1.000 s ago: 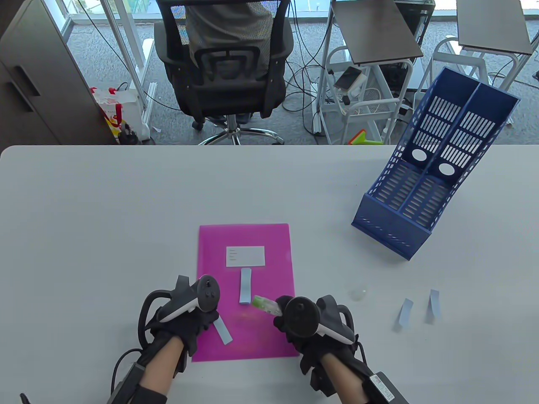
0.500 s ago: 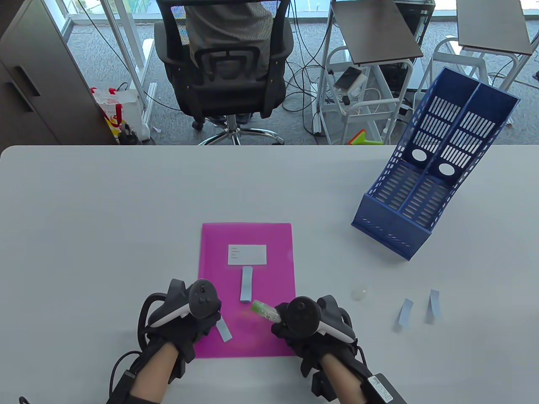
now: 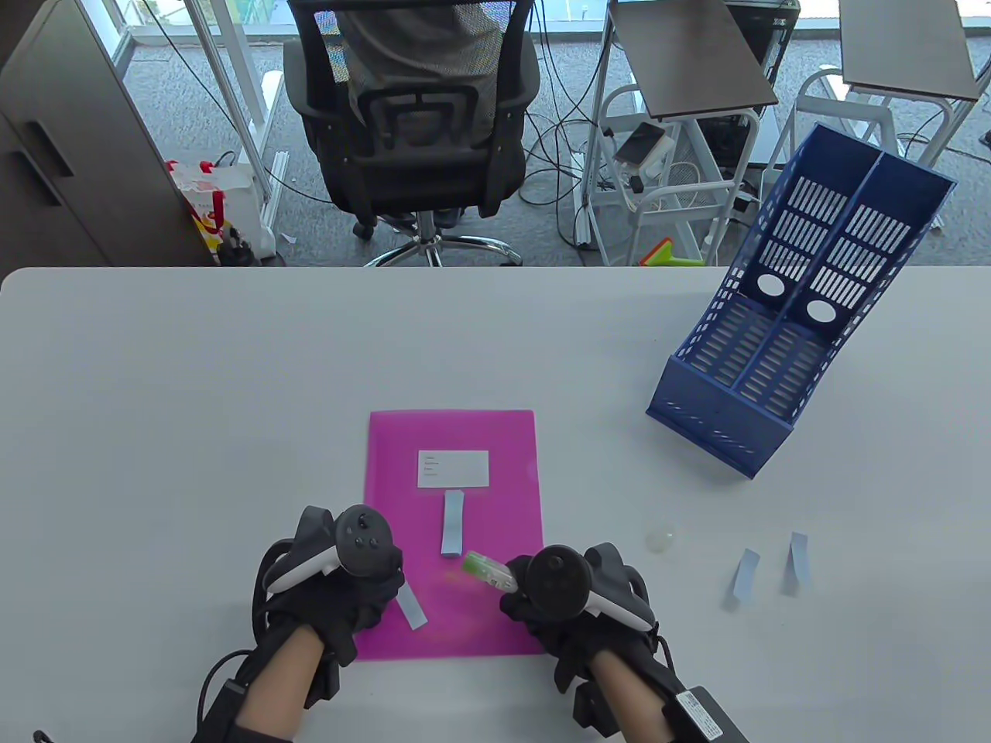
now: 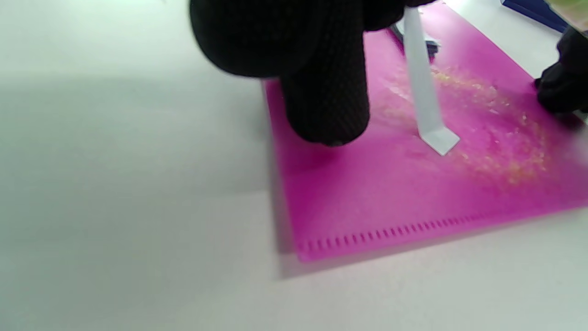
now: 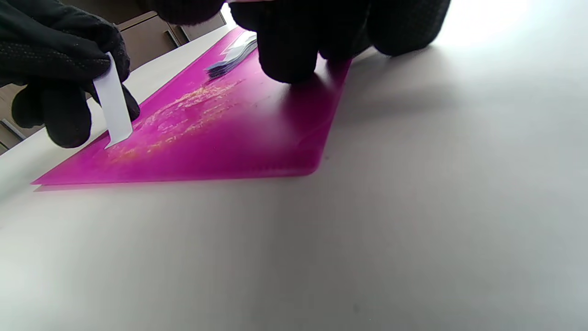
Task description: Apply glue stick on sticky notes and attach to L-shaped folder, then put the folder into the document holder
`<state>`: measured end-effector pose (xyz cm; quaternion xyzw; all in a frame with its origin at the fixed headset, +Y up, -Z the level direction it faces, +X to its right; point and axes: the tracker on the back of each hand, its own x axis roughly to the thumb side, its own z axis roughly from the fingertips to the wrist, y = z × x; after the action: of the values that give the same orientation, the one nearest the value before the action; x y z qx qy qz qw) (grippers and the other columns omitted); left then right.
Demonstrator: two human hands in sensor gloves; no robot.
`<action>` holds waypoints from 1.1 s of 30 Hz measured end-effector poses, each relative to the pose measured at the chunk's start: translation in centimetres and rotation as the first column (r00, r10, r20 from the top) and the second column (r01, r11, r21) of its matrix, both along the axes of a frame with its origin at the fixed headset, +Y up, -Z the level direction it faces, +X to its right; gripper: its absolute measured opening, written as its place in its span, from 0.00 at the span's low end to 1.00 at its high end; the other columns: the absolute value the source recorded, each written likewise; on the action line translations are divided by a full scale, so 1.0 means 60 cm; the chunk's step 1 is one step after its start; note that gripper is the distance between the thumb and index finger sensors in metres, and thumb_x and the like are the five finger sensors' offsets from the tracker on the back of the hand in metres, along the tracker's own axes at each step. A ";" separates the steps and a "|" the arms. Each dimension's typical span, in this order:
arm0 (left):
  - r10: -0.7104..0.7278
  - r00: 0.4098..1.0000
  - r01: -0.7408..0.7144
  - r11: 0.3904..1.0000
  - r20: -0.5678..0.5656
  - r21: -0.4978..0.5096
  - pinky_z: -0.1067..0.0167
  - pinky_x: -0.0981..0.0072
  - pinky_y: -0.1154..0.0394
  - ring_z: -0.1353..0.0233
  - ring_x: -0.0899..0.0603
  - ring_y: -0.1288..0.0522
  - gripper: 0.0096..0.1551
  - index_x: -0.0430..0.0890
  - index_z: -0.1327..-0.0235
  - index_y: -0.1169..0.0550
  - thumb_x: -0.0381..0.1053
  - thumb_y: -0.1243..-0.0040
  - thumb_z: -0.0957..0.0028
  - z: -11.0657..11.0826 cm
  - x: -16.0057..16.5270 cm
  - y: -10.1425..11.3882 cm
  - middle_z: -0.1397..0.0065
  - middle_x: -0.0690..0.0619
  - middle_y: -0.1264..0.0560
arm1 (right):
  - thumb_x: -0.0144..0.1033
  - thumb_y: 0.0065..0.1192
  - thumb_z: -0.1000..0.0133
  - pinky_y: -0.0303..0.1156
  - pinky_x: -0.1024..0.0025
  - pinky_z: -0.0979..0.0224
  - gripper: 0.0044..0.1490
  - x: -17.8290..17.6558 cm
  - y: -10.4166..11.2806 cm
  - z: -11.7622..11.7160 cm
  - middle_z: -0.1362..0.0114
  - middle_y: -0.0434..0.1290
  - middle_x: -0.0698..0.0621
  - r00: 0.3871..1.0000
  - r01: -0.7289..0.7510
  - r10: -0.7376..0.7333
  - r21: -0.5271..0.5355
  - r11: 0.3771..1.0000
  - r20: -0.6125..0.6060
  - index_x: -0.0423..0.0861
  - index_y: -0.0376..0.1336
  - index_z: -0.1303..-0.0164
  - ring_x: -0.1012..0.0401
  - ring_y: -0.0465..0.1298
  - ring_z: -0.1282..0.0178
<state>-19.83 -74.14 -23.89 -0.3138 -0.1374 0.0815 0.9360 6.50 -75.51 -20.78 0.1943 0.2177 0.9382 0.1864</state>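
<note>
The left hand (image 3: 341,592) pinches the top of a pale blue sticky note (image 3: 411,605); in the left wrist view the strip hangs down from the gloved fingers (image 4: 326,92) and its bent lower end touches the magenta L-shaped folder (image 3: 457,604), though the pinch itself is cut off at that view's top edge. The right hand (image 3: 553,607) is curled round a green glue stick (image 3: 489,571), whose tip points toward the folder's middle; the tracker on the hand hides most of the stick, and whether the tip touches the folder cannot be told. In the right wrist view the right hand's fingertips (image 5: 287,59) press on the folder near its right edge. Yellowish glue smears (image 4: 487,133) streak the folder's lower half, blurred in both wrist views. The folder lies flat on the white table (image 3: 193,402) between the hands, with a second blue sticky note (image 3: 452,524) lying on it below a white label (image 3: 453,469) whose print is too small to read. Right of the folder sit a small clear cap (image 3: 660,539), faint against the table, and two more blue sticky notes (image 3: 746,576) (image 3: 798,558). The blue document holder (image 3: 782,340) stands well apart at the table's far right, tilted, with two compartments.
</note>
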 end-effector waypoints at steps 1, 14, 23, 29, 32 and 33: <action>-0.009 1.000 0.009 1.000 0.005 0.008 0.62 0.72 0.16 0.54 0.55 0.11 0.19 0.49 0.41 0.31 0.53 0.55 0.41 0.001 0.001 0.000 0.37 0.41 0.23 | 0.45 0.47 0.37 0.62 0.45 0.23 0.35 0.001 0.000 -0.001 0.25 0.67 0.48 1.000 0.007 -0.007 -0.005 1.000 0.004 0.41 0.50 0.22 0.45 0.59 0.19; 0.030 0.999 -0.031 0.999 -0.038 -0.030 0.60 0.71 0.16 0.54 0.55 0.11 0.19 0.49 0.40 0.32 0.53 0.56 0.40 -0.007 -0.008 -0.001 0.38 0.42 0.23 | 0.45 0.47 0.37 0.62 0.45 0.23 0.35 0.004 -0.001 -0.002 0.25 0.67 0.48 1.000 0.027 -0.027 -0.022 0.999 0.013 0.41 0.50 0.22 0.46 0.59 0.19; 0.027 0.998 -0.019 0.992 -0.061 0.127 0.63 0.69 0.16 0.61 0.55 0.11 0.17 0.55 0.48 0.20 0.56 0.40 0.47 -0.034 0.000 0.034 0.49 0.50 0.13 | 0.45 0.47 0.36 0.62 0.47 0.23 0.35 0.008 -0.001 -0.006 0.25 0.68 0.48 0.998 0.058 -0.057 -0.041 0.997 0.024 0.40 0.51 0.23 0.46 0.59 0.20; -0.060 0.994 0.096 0.885 -0.094 0.455 0.59 0.70 0.17 0.61 0.56 0.13 0.17 0.61 0.51 0.18 0.58 0.35 0.53 -0.060 0.036 0.076 0.52 0.57 0.12 | 0.45 0.47 0.36 0.63 0.47 0.24 0.35 0.012 -0.002 -0.010 0.26 0.68 0.47 0.996 0.088 -0.086 -0.056 0.995 0.035 0.40 0.51 0.23 0.46 0.60 0.21; -0.086 0.987 0.142 0.851 -0.133 0.506 0.54 0.70 0.18 0.56 0.59 0.13 0.18 0.63 0.48 0.20 0.56 0.36 0.51 -0.076 0.056 0.078 0.48 0.59 0.14 | 0.45 0.47 0.36 0.62 0.47 0.24 0.35 0.013 -0.002 -0.011 0.26 0.68 0.47 0.995 0.098 -0.096 -0.064 0.993 0.036 0.39 0.51 0.23 0.46 0.60 0.21; -0.101 0.983 0.166 0.837 -0.152 0.522 0.54 0.70 0.18 0.55 0.59 0.13 0.18 0.64 0.47 0.21 0.56 0.37 0.50 -0.083 0.064 0.077 0.47 0.60 0.14 | 0.45 0.47 0.35 0.62 0.47 0.24 0.35 0.014 -0.002 -0.011 0.26 0.68 0.47 0.994 0.102 -0.100 -0.067 0.993 0.035 0.40 0.51 0.23 0.46 0.60 0.21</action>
<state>-16.02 -69.54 -28.89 -0.0457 -0.0767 -0.0068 0.9960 7.32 -75.62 -21.46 0.1836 0.2364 0.9225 0.2438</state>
